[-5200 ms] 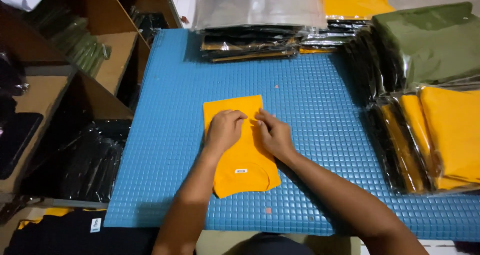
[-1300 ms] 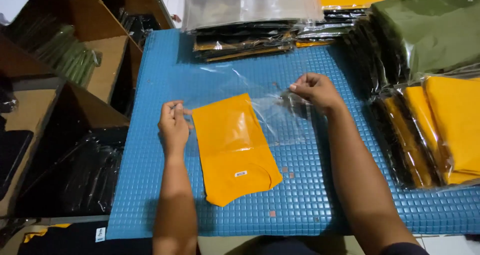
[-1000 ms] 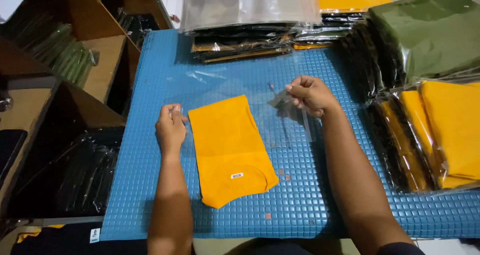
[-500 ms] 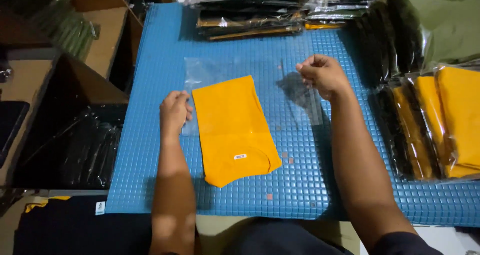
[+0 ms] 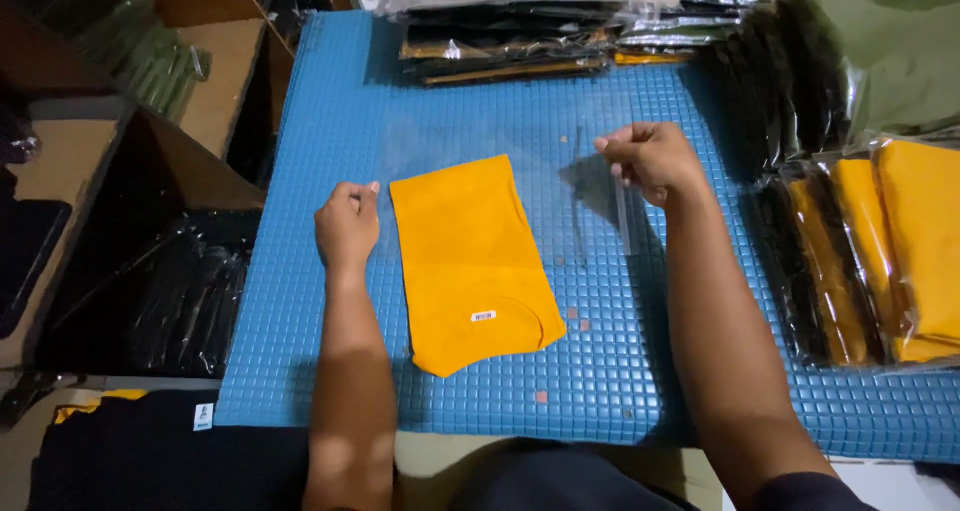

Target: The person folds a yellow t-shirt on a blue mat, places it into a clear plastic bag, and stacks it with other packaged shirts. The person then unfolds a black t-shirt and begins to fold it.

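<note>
A: Item one, centre of frame?
B: Folded orange shirt, flat on the blue mat, collar end toward the bottom edge, small white label near the collar. Top half lies inside a clear bag.

A: The bag, placement?
B: Spread on the mat, centre to centre-right, nearly see-through; its edges are hard to trace. Its right side is lifted off the mat.

A: Left hand?
B: Left hand, left of the shirt, just beside it. Fingers curled, thumb and forefinger pinched together, apparently on the bag's left edge; the film there is too faint to be sure.

A: Right hand?
B: Right hand, right of centre, raised a little. Fingers closed, gripping the bag's right side.

A: Stock at the top edge?
B: Stack of bagged dark shirts, flat, top centre.

A: Right edge?
B: Bagged orange shirts standing in a row; bagged green shirts above them, upper right.

A: Left side?
B: Wooden shelves, upper left; black bagged goods below, off the mat.
</note>
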